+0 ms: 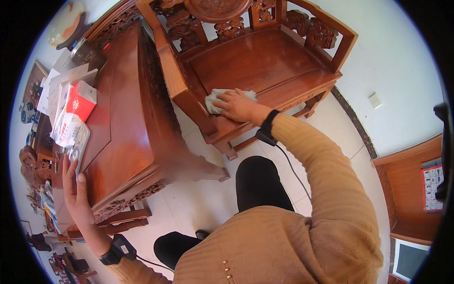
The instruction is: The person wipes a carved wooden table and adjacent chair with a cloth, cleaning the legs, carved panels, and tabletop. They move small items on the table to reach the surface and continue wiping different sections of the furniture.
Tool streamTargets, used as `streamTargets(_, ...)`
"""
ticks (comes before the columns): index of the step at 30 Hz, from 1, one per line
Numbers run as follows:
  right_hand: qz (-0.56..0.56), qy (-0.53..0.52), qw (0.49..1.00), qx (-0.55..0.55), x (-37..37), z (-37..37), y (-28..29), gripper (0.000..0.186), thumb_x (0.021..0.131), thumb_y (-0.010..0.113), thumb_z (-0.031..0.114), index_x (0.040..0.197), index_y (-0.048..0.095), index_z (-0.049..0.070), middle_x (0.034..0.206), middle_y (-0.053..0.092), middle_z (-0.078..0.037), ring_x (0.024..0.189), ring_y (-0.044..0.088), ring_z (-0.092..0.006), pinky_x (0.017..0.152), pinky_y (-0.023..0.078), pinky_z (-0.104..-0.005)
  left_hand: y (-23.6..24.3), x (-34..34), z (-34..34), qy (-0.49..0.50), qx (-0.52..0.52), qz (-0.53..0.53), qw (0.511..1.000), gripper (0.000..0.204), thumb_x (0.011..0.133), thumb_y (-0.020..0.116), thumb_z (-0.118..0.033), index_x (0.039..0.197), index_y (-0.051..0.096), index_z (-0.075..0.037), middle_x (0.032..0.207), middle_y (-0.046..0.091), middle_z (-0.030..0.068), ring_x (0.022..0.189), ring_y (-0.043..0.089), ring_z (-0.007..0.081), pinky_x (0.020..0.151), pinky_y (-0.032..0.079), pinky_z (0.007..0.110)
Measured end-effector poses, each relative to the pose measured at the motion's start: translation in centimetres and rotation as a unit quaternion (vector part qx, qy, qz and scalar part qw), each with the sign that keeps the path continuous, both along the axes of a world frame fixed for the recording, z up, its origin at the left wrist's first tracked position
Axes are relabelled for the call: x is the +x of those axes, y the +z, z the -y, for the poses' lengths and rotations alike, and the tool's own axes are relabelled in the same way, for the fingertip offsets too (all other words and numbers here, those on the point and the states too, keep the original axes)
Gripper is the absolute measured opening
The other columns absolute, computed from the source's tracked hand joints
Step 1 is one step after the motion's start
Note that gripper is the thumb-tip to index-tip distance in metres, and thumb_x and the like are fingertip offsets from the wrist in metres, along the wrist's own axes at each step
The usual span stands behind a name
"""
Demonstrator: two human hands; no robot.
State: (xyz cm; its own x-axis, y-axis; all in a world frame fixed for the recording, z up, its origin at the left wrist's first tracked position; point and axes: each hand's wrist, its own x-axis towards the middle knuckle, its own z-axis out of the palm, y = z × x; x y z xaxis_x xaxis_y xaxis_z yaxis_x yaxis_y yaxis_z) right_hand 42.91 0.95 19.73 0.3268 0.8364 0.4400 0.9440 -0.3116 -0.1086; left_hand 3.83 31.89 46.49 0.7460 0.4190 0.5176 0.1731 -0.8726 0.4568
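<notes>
My right hand [235, 105] presses down on a crumpled pale grey-green cloth [215, 98], its fingers curled over it. The cloth lies at the front left part of the seat of a carved reddish-brown wooden armchair [265, 57], beside the left armrest post. My left hand [78, 194] rests on the near left end of a polished wooden table [123, 109], fingers stretched out and holding nothing. Its fingertips are next to a red and white tissue pack [81, 102] and a flat pale object [80, 146] below it.
Papers [64, 78] and a dark cylindrical container [88, 53] stand on the table's far left. Carved table legs [203, 168] reach toward the chair. A wall socket [375, 100] is at right, above a wooden panel [406, 184]. Cables hang from both wrist bands.
</notes>
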Motion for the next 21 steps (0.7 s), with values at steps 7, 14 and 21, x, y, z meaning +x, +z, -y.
streamTargets(7,-0.014,-0.055,0.998,0.022,16.3,-0.1,-4.2,0.042,0.095,0.057,0.016,0.137,0.061,0.014,0.145,0.057,-0.015,0.136,0.052,-0.0335,0.112,0.042,-0.0476,0.1,0.0,-0.3,0.013,0.036,-0.035,0.999,0.041,0.104,0.056,-0.022,0.137,0.061,0.002,0.159,0.044,0.0152,0.149,0.036,0.0287,0.123,0.023,0.043)
streamTargets(14,-0.061,-0.401,0.914,-0.012,29.3,12.1,-4.8,0.037,0.101,0.042,0.021,0.13,0.064,0.013,0.135,0.064,-0.015,0.131,0.056,-0.0332,0.107,0.045,-0.0517,0.5,-0.3,-0.8,0.053,0.087,-0.084,0.991,0.042,0.104,0.052,-0.021,0.137,0.061,0.002,0.157,0.047,0.0154,0.151,0.034,0.0309,0.124,0.02,0.045)
streamTargets(21,0.016,-0.499,0.863,0.076,27.2,27.5,-7.2,0.026,0.098,0.049,0.021,0.116,0.062,0.007,0.12,0.067,-0.02,0.113,0.063,-0.0414,0.095,0.05,-0.0535,0.3,-0.4,-1.4,0.04,0.064,-0.069,0.995,0.042,0.105,0.051,-0.024,0.139,0.061,-0.002,0.158,0.046,0.0139,0.153,0.031,0.0309,0.125,0.019,0.047)
